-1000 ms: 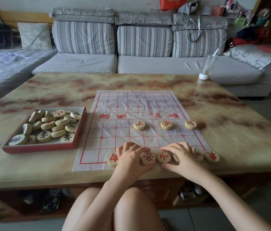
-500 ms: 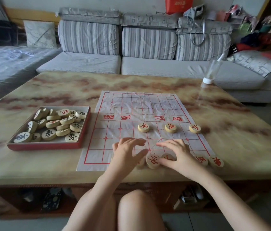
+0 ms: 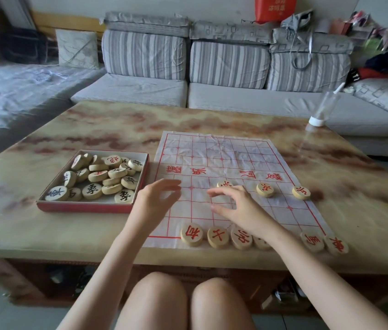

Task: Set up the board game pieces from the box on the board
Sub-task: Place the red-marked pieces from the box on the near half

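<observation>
Box [image 3: 88,207] at left is still holding most pieces [image 3: 107,177]; left hand [image 3: 154,198] and right hand [image 3: 238,208], both loose-fingered and empty, are lifting off the near row [image 3: 216,236] on the board [image 3: 212,153] and drifting leftward, so the row is looking aligned and the next pick is likely coming
</observation>
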The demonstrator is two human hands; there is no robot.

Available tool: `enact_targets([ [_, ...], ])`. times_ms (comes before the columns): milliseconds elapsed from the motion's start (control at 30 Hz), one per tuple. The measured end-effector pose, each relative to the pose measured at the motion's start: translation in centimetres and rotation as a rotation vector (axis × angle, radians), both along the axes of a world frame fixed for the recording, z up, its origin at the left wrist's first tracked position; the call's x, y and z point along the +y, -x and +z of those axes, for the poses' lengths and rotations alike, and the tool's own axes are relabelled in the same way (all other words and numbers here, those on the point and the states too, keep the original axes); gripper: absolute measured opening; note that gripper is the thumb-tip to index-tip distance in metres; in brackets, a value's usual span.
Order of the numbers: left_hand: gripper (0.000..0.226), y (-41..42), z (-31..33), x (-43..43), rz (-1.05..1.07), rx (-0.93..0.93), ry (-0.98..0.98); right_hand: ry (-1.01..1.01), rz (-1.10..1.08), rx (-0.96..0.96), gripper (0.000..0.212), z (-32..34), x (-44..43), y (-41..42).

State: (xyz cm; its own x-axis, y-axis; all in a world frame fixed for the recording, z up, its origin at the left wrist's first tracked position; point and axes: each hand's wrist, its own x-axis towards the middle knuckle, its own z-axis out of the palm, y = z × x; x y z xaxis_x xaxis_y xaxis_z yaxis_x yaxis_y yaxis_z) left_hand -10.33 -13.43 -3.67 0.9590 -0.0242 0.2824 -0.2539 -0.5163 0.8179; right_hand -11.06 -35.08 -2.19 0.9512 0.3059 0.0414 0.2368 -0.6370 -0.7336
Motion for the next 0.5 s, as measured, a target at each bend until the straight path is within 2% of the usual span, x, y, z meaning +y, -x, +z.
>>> enact_targets([
  [67,0.023,0.0,0.1,1.6,0.041,0.006,0.056,0.011,0.046,0.004,0.035,-0.1,2.0,-0.8],
  [500,0.027,-1.7,-0.4,12.5,0.430,0.000,-0.013,-0.024,0.198,-0.083,0.030,-0.7,15.4,-7.1],
])
